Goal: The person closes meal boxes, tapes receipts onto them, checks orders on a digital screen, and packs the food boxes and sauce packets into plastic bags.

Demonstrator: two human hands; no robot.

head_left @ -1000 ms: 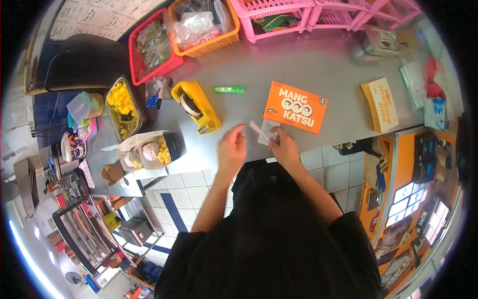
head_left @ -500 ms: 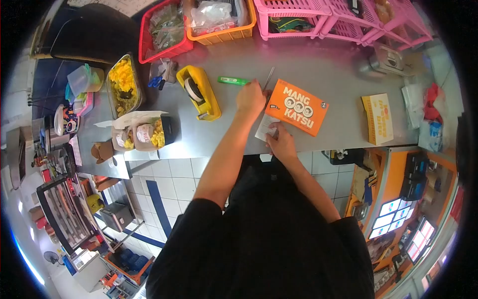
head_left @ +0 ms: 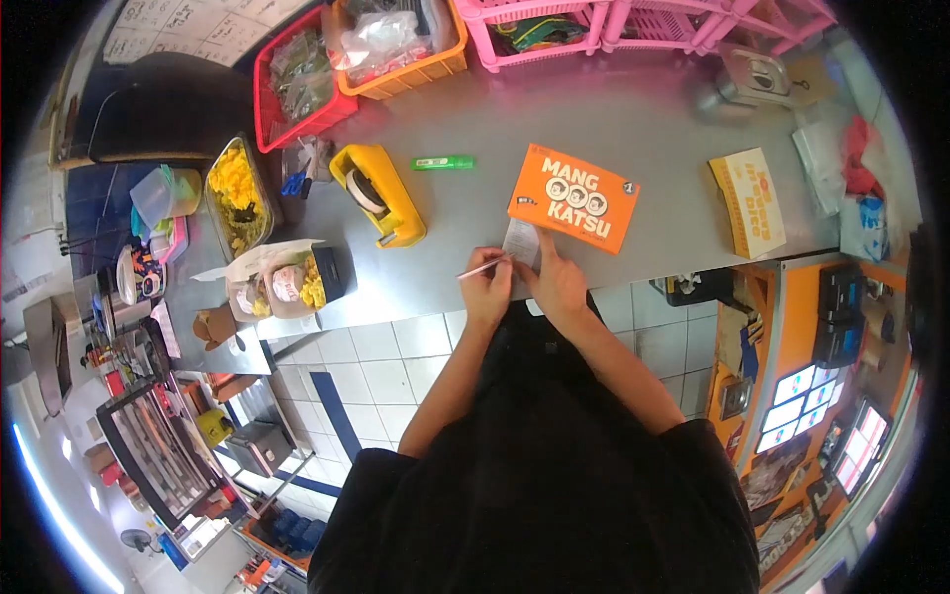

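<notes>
My left hand (head_left: pixel 487 289) is closed around a thin pen (head_left: pixel 479 269), whose tip is at the lower part of a small white paper slip (head_left: pixel 521 241) with print on it. The slip lies at the front of the steel table. My right hand (head_left: pixel 557 287) rests against the slip's right side, index finger stretched out and nothing held. Just beyond the slip, an orange box (head_left: pixel 574 198) marked "Mang Katsu" lies flat, its lower edge near my right fingertip. A green marker (head_left: pixel 442 162) lies farther back, to the left of the box.
Left of my hands stand a yellow tape dispenser (head_left: pixel 381 198), an open food box (head_left: pixel 284 282) and a tray of yellow food (head_left: pixel 237 188). Red (head_left: pixel 346 106) and orange (head_left: pixel 416 74) baskets and pink racks (head_left: pixel 544 54) line the back. A yellow-and-white carton (head_left: pixel 749 203) stands right.
My left hand has come back from beside the green marker to the slip, now with the pen in it. My right index finger has stretched along the slip. The view has shifted slightly.
</notes>
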